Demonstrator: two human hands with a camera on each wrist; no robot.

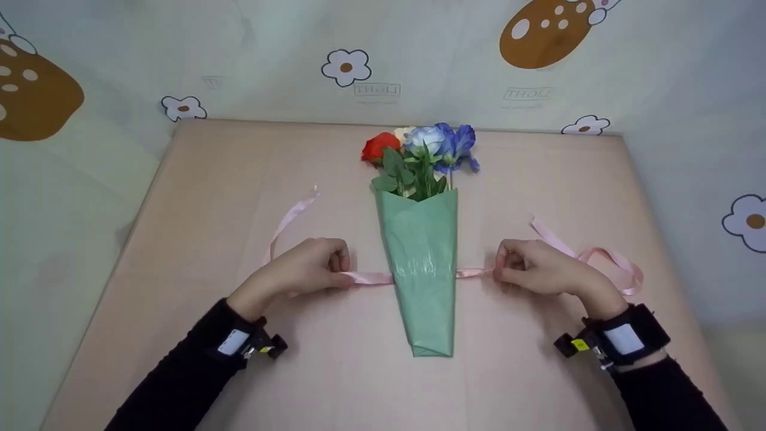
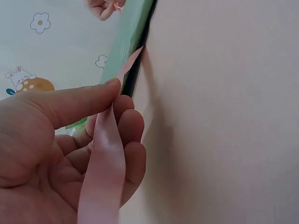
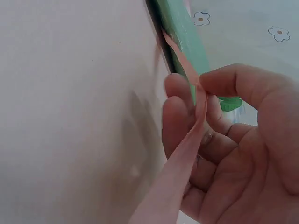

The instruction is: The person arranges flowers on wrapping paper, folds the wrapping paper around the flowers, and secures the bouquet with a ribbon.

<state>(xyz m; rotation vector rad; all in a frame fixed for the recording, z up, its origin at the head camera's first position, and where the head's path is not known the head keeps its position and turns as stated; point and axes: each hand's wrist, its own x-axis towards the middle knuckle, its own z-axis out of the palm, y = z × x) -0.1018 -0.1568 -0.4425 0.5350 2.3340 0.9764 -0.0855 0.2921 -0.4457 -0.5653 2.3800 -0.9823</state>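
A bouquet wrapped in green paper [image 1: 419, 257] lies on the table with its blooms toward the back. Red, pale blue and violet-blue flowers [image 1: 426, 140] and green leaves stick out of the wrap's top. A pink ribbon [image 1: 371, 278] runs underneath the bouquet and comes out on both sides. To the left of the wrap, my left hand [image 1: 311, 263] pinches the ribbon between thumb and fingers. On the other side my right hand [image 1: 538, 266] pinches the ribbon likewise. In the left wrist view the ribbon [image 2: 105, 149] trails down across the palm; in the right wrist view it hangs past the fingers.
The loose left ribbon end [image 1: 293, 215] lies behind the left hand. On the right, the other end loops beyond the right hand. The tan tabletop [image 1: 239, 167] meets a pale curtain [image 1: 269, 54] printed with flowers at its back edge.
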